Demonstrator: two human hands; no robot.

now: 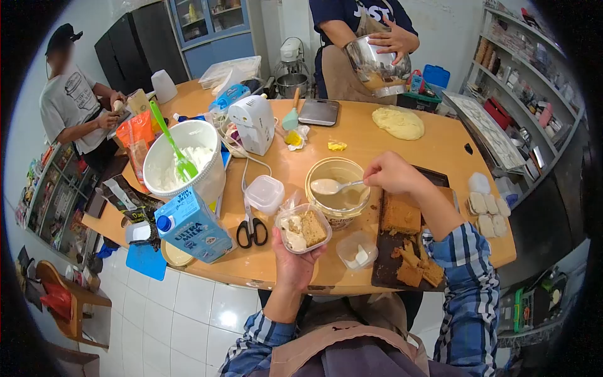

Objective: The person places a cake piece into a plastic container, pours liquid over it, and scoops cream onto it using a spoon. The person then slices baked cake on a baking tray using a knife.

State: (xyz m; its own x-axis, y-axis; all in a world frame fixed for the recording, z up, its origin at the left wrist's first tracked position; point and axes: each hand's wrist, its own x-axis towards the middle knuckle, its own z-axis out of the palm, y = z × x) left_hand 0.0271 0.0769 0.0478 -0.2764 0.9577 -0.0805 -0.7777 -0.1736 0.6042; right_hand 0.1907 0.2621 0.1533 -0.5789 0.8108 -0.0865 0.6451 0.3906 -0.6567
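My left hand (295, 267) holds a small clear plastic cup (304, 229) from below, with a piece of brown cake and pale cream in it. My right hand (391, 172) grips a metal spoon (333, 186) by its handle. Pale cream fills the spoon's bowl, which is over the open tub (339, 215). Right of the tub, cut brown cake (402, 213) lies on a dark tray (384, 264). Between tub and tray edge is another clear cup (357, 250) with a little white in it.
Black scissors (252, 231), a clear lid (264, 193), a blue milk carton (196, 226) and a white bowl (210, 179) with a green spatula are on the left. Dough (398, 122) lies at the back. One person tilts a metal bowl (370, 60); another stands far left.
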